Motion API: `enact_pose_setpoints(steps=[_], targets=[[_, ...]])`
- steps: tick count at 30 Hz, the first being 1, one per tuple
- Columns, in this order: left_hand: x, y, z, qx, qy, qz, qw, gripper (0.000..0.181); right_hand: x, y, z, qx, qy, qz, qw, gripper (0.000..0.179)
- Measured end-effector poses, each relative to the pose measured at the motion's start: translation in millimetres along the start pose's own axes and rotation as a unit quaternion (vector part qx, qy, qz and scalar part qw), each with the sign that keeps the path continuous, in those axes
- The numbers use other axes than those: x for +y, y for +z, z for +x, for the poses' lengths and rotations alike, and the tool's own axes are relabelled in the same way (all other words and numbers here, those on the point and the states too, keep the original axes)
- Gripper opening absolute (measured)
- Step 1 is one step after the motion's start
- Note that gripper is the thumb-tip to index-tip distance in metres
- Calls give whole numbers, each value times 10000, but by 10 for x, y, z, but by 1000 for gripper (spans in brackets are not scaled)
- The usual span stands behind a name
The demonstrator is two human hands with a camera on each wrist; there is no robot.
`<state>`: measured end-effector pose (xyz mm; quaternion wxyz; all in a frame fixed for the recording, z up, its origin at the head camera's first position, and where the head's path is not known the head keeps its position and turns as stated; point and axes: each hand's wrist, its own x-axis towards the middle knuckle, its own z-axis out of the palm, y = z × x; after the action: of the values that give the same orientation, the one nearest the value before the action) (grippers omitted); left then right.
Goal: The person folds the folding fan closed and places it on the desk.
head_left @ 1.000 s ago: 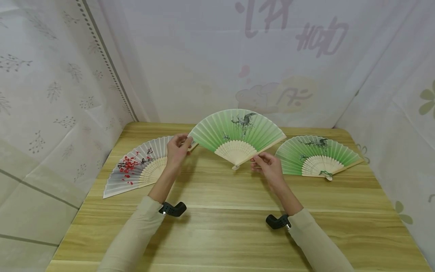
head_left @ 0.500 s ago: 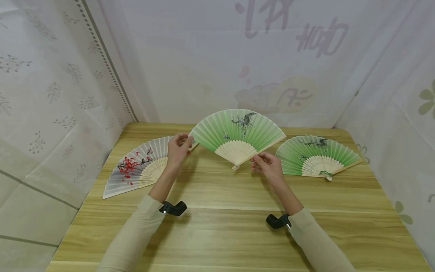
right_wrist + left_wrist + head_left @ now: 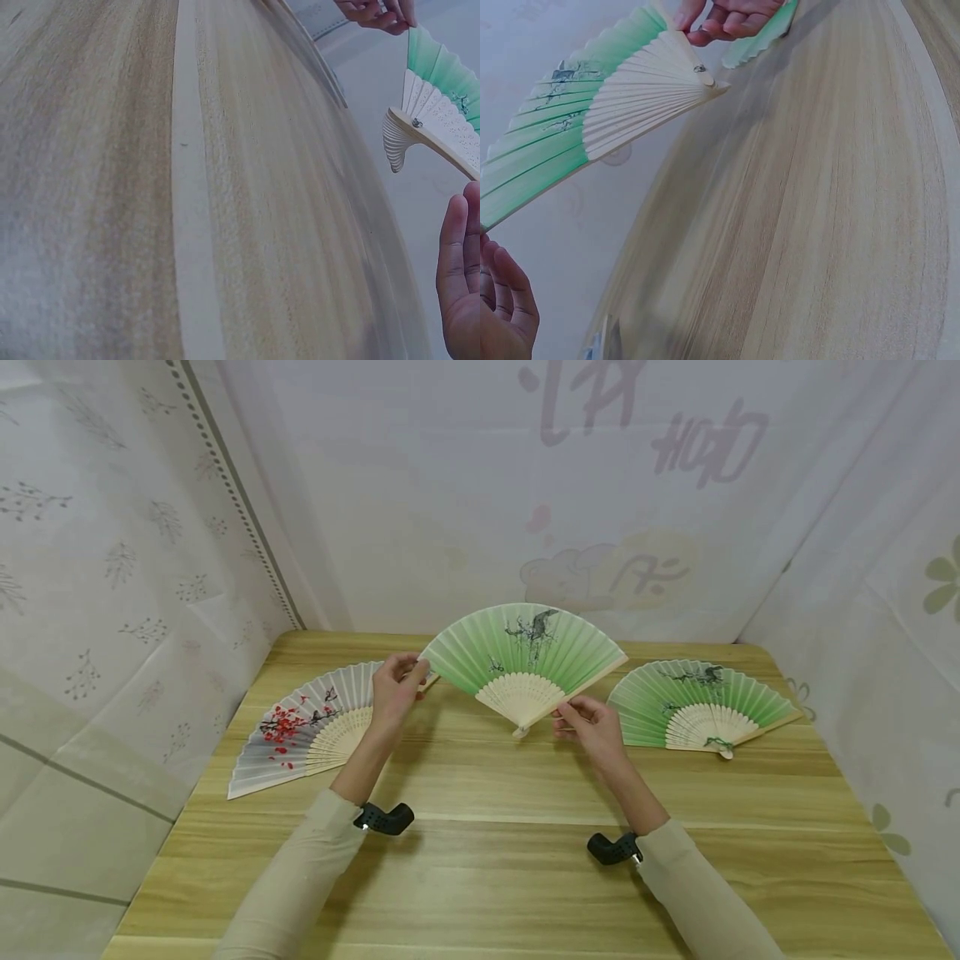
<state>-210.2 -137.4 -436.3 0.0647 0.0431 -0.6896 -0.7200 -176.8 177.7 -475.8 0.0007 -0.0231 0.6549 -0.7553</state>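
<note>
A green folding fan (image 3: 525, 647) with a dark branch print and pale ribs is spread wide above the table, between both hands. My left hand (image 3: 397, 689) pinches its left end between thumb and fingers. At the lower right, my right hand (image 3: 596, 727) pinches the outer rib close to the pivot. The left wrist view shows the fan's ribs (image 3: 645, 97) meeting at a metal rivet. Behind the left hand lies a grey-white folding fan (image 3: 300, 727) with red blossoms, partly hidden by that hand and wrist. A second green folding fan (image 3: 701, 706) lies spread at the right.
The wooden table (image 3: 495, 877) stretches toward the front under both forearms. A pale printed cloth (image 3: 420, 510) hangs behind its back edge, with more cloth at both sides. A green cord (image 3: 720, 743) is tied at the right-hand fan's pivot.
Both hands keep their pinch on the raised green fan. Its top edge has dipped slightly and its right tip has shifted a little to the left; the two fans on the table stay put.
</note>
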Motion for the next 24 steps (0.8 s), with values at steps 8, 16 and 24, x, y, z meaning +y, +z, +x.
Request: enact_pose_setpoints(steps=[8,16,24], targets=[[24,20,12,-3,17,-35,10000,32,-1,-3,5,-22,-19,-16,10000,28],[121,31,-19,-158,-77,-104,9998,30,-20,5,-5,-16,-19,-34,10000,29],[74,65,1,-121,-17,-86,9999,33,-30,20,-3,37,-51,-134,9999,29]])
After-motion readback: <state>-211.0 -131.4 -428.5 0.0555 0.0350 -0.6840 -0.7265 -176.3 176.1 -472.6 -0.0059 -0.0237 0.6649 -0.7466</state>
